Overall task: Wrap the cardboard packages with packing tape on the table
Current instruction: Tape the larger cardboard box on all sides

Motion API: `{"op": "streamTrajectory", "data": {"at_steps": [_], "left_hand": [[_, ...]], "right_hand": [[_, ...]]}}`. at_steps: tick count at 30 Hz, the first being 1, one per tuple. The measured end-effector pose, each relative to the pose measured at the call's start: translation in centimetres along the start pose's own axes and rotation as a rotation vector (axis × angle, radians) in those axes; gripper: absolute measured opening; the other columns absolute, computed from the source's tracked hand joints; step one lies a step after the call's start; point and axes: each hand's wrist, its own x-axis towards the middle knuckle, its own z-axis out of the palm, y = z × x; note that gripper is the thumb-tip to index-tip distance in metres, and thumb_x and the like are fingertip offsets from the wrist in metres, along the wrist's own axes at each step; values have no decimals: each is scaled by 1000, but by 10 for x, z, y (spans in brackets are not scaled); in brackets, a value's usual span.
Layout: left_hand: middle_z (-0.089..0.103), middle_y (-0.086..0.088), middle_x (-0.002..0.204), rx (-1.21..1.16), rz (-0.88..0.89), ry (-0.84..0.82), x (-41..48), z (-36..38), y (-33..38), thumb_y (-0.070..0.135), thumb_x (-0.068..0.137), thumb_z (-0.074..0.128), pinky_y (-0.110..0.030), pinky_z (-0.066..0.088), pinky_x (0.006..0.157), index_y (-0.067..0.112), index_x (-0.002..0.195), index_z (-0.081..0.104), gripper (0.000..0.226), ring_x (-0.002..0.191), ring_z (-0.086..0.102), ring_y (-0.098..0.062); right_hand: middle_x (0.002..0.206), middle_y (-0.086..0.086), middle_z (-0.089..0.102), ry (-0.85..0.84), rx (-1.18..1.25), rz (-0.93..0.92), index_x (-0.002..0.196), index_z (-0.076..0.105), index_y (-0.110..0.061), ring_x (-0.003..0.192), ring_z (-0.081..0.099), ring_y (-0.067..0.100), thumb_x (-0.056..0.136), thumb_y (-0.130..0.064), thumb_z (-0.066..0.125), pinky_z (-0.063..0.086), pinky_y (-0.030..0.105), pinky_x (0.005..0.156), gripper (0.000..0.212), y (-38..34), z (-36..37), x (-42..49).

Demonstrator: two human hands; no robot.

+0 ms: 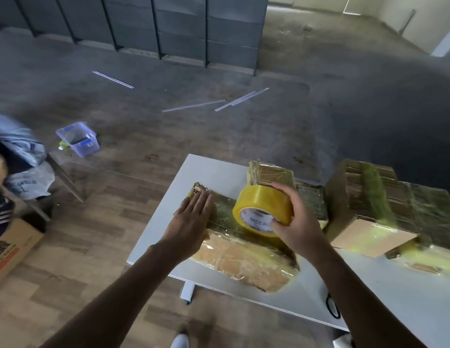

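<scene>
Yellow tape roll (263, 212) at centre frame, over the package (244, 254): I see the right hand (298, 223) curled round it. Left hand (191, 217), flat with fingers straight, presses the package's left end; its long axis crosses the tabletop (166, 212) left-to-right.

The tape roll (263, 209) is translucent yellow with a white core label. The cardboard packages (244, 259) are brown under yellow-tinted film. The table (209, 172) is white. The plastic tub (78, 141) is pale blue.

Storeroom or warehouse: grey shelving units (168, 28), bare worn floor (269, 116), taped cardboard packages (369, 212)
</scene>
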Motion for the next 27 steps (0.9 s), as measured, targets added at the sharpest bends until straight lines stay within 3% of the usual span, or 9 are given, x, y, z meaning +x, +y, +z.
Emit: {"op": "streamTrajectory", "data": {"at_steps": [3,7,10,12,14,17,21,24,27], "left_hand": [[47,-24,141,-36,9,14,2,-1,1,30,44,95,-52,38,103,4,143,35,119,130,46,-40],[44,-27,142,-24,11,-17,4,0,8,26,49,94,-51,36,105,10,146,38,113,132,43,-41],[48,-27,139,31,-4,-23,6,-1,12,28,47,95,-52,39,103,13,144,37,114,129,46,-42],[43,-28,142,103,-26,-65,9,-8,19,35,55,91,-54,38,104,15,147,28,114,133,42,-42],[36,-26,147,175,-32,-75,15,-11,34,44,61,86,-58,31,107,11,150,24,113,137,35,-41],[28,-20,154,78,51,-50,21,-6,55,46,61,86,-55,27,112,4,151,21,119,143,26,-35],[19,-16,158,-28,55,-37,22,0,57,42,69,82,-52,25,115,7,153,11,115,146,17,-31],[22,-16,157,-63,46,-63,22,1,57,35,68,84,-52,25,113,11,153,14,113,146,19,-32],[13,-13,160,-99,47,-82,24,4,57,29,76,79,-53,20,117,16,154,8,107,148,8,-29]], "right_hand": [[116,-37,45,-51,-87,70,115,47,-57,101,46,-14,77,-5,66,32,3,83,68,-12,-30,-5],[120,-27,46,-168,-266,71,125,52,-51,111,41,-3,77,-11,66,33,19,93,64,-13,-59,-17],[122,-19,47,-171,-267,63,128,51,-48,112,44,2,75,-15,63,33,22,95,64,-10,-60,-15],[116,-13,47,-150,-252,59,130,51,-48,107,44,2,76,-11,64,32,17,92,67,-7,-55,-16],[112,-6,47,-94,-249,5,130,50,-48,101,43,1,75,-7,67,28,3,87,71,-2,-50,-19],[118,-11,45,22,-135,43,119,44,-59,106,41,-2,75,-10,75,29,1,85,73,5,-46,-27],[118,-27,47,81,50,130,111,44,-56,109,49,-3,76,-20,79,46,26,91,60,17,-35,-39],[117,-36,43,65,106,153,112,41,-56,108,48,-5,78,-17,77,46,29,94,63,19,-35,-43],[119,-25,47,20,44,137,111,43,-61,111,44,1,78,-11,75,43,26,94,68,11,-48,-38]]}}
